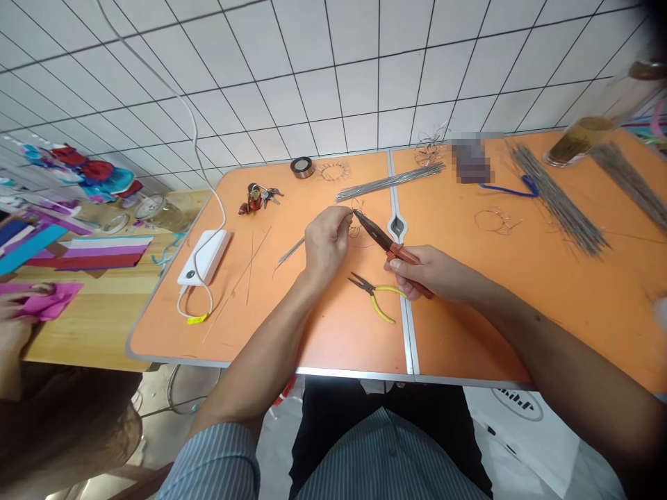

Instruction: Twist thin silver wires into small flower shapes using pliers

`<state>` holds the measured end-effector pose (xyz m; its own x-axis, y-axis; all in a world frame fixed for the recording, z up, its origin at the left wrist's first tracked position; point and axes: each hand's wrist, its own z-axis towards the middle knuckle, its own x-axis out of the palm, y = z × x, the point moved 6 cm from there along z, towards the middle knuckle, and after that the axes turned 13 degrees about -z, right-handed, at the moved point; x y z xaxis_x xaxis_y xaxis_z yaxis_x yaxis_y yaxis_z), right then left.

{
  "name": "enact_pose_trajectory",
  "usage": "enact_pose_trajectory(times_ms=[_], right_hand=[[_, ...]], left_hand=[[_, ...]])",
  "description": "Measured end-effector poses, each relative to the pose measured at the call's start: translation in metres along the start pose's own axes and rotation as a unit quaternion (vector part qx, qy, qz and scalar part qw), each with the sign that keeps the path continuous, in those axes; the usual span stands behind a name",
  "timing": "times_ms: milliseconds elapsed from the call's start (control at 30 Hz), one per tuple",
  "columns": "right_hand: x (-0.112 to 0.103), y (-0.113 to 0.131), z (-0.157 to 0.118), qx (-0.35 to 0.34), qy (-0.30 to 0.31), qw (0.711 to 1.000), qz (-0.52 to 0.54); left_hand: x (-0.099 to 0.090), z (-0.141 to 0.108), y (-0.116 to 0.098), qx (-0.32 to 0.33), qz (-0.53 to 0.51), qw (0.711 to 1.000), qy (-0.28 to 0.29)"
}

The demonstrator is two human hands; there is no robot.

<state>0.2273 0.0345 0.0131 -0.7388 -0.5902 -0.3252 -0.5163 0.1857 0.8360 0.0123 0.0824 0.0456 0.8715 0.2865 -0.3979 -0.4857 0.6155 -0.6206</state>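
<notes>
Red-handled pliers [383, 238] are held in my right hand [435, 273], its fingers wrapped round the handles. Their dark jaws point up and left, and the tip meets the fingertips of my left hand [327, 239]. The left fingers are pinched on a thin wire [358, 204], whose loops show around the pliers' tip. Just below both hands, yellow-handled pliers [384, 293] lie open on the orange table [338, 340]. To the left of my left hand, a few wire ends [290, 253] stick out over the tabletop.
Bundles of straight wire [390, 182] lie at the back and right. A tape roll [301, 167], keys [260, 196], and a white power bank [204, 257] with a cable are on the left. A jar [578, 139] stands back right. Another person's hand [15, 302] touches pink material.
</notes>
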Motion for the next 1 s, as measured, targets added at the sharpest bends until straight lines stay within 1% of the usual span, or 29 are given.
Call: enact_pose_trajectory(times_ms=[100,167,200,233,267,300,333,367,433,467,500,533,567,600,633,667,700,733,767,800,833,867,900,933,967,1000], right_hand=[[0.003,-0.003,0.003,0.004,0.042,0.998,0.038],[0.003,-0.004,0.004,-0.001,0.057,0.998,0.033],[0.002,-0.005,0.004,-0.006,0.049,0.999,0.011],[-0.001,-0.004,0.004,-0.014,0.025,0.999,-0.028],[-0.004,-0.003,0.004,-0.024,-0.015,0.996,-0.084],[-0.008,-0.001,0.003,-0.034,-0.064,0.985,-0.154],[-0.011,0.002,0.001,-0.041,-0.121,0.964,-0.234],[-0.013,0.005,-0.002,-0.042,-0.176,0.932,-0.315],[-0.012,0.012,-0.006,-0.019,-0.261,0.852,-0.453],[-0.010,0.015,-0.008,-0.007,-0.288,0.815,-0.502],[-0.007,0.019,-0.009,0.000,-0.306,0.788,-0.535],[-0.005,0.022,-0.010,0.003,-0.316,0.774,-0.549],[-0.004,0.024,-0.011,0.002,-0.317,0.777,-0.544],[-0.005,0.025,-0.011,-0.003,-0.309,0.798,-0.517],[-0.006,0.024,-0.011,-0.011,-0.285,0.838,-0.465],[-0.008,0.021,-0.009,-0.018,-0.240,0.891,-0.385],[-0.007,0.017,-0.007,-0.027,-0.170,0.945,-0.277],[-0.004,0.013,-0.006,-0.034,-0.080,0.985,-0.151],[0.001,0.012,-0.006,-0.039,0.015,0.999,-0.028],[0.006,0.012,-0.007,-0.039,0.096,0.992,0.073],[0.010,0.012,-0.008,-0.037,0.152,0.978,0.141],[0.012,0.011,-0.008,-0.034,0.179,0.969,0.168],[0.014,0.009,-0.005,-0.031,0.171,0.973,0.152],[0.013,0.006,-0.002,-0.028,0.127,0.987,0.095],[0.010,0.004,0.002,-0.022,0.046,0.999,0.003],[0.005,0.003,0.003,-0.015,-0.054,0.992,-0.113]], left_hand=[[0.000,0.000,0.002,0.017,0.011,1.000,0.009],[0.001,0.000,0.002,0.018,0.010,1.000,0.013],[0.001,0.000,0.002,0.017,0.009,1.000,0.014],[0.001,0.000,0.001,0.015,0.007,1.000,0.013],[0.001,0.000,0.000,0.011,0.004,1.000,0.012],[0.001,0.000,-0.001,0.002,-0.002,1.000,0.011],[0.001,0.000,-0.001,-0.012,-0.011,1.000,0.010],[0.001,0.000,0.000,-0.031,-0.023,0.999,0.011],[0.001,0.001,0.005,-0.081,-0.046,0.996,0.016],[0.000,0.002,0.008,-0.108,-0.051,0.993,0.017],[-0.001,0.002,0.011,-0.129,-0.051,0.990,0.016],[-0.002,0.002,0.013,-0.143,-0.046,0.989,0.011],[-0.003,0.002,0.014,-0.148,-0.041,0.988,0.005],[-0.004,0.002,0.014,-0.144,-0.039,0.989,-0.002],[-0.004,0.001,0.012,-0.134,-0.045,0.990,-0.009],[-0.004,0.000,0.010,-0.124,-0.061,0.990,-0.018],[-0.003,-0.001,0.008,-0.114,-0.087,0.989,-0.029],[-0.002,-0.002,0.007,-0.109,-0.120,0.986,-0.041],[-0.001,-0.004,0.007,-0.108,-0.157,0.980,-0.054],[0.001,-0.005,0.007,-0.112,-0.190,0.973,-0.067],[0.002,-0.005,0.008,-0.118,-0.215,0.967,-0.074],[0.003,-0.006,0.010,-0.127,-0.229,0.962,-0.075],[0.004,-0.005,0.012,-0.135,-0.229,0.961,-0.070],[0.004,-0.004,0.013,-0.140,-0.216,0.964,-0.060],[0.004,-0.003,0.013,-0.142,-0.189,0.971,-0.046],[0.004,-0.002,0.013,-0.139,-0.152,0.978,-0.029]])
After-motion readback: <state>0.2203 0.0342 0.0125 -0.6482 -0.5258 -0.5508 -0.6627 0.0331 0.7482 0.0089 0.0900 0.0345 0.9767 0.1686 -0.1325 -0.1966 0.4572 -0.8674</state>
